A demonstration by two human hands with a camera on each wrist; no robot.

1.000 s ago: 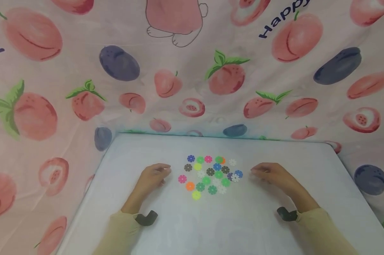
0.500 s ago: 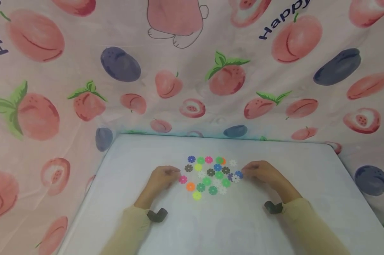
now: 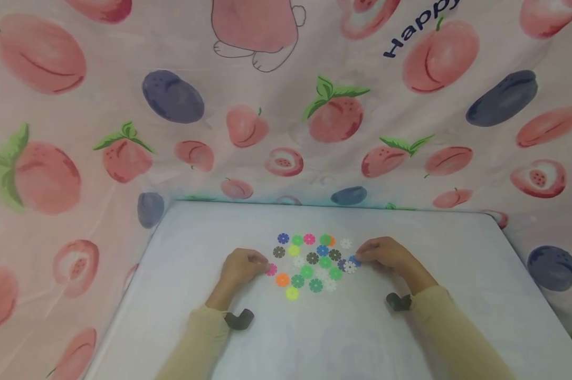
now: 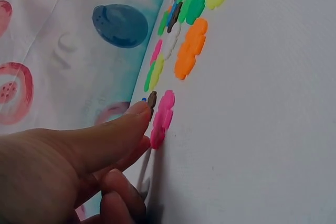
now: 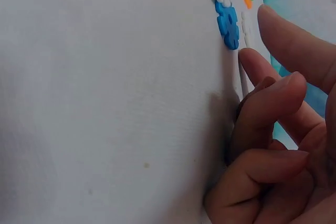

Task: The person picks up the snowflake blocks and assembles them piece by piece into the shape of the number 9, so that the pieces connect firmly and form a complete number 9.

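Observation:
Several notched plastic interlocking discs of many colours lie in a loose cluster mid-table. At its left edge is a pink interlocking disc (image 4: pixel 164 116), flat on the white surface. My left hand (image 3: pixel 240 269) reaches it from the left, index fingertip right at its rim, thumb a little apart above. On the cluster's right side, a blue interlocking disc (image 5: pixel 228 24) lies partly under a white interlocking disc (image 3: pixel 350 267). My right hand (image 3: pixel 385 254) comes up to the blue one, thumb and index finger spread with a gap between them, the other fingers curled.
The white table (image 3: pixel 286 338) ends at the back against a hanging cloth (image 3: pixel 295 95) printed with fruit. An orange disc (image 4: pixel 191 48) and a yellow disc (image 3: pixel 292 293) lie near the left hand. A black wrist mount (image 3: pixel 240 319) sits on the left wrist.
Both hands have moved inward, the left to the pink disc's edge and the right to the blue disc's edge. The discs lie as before.

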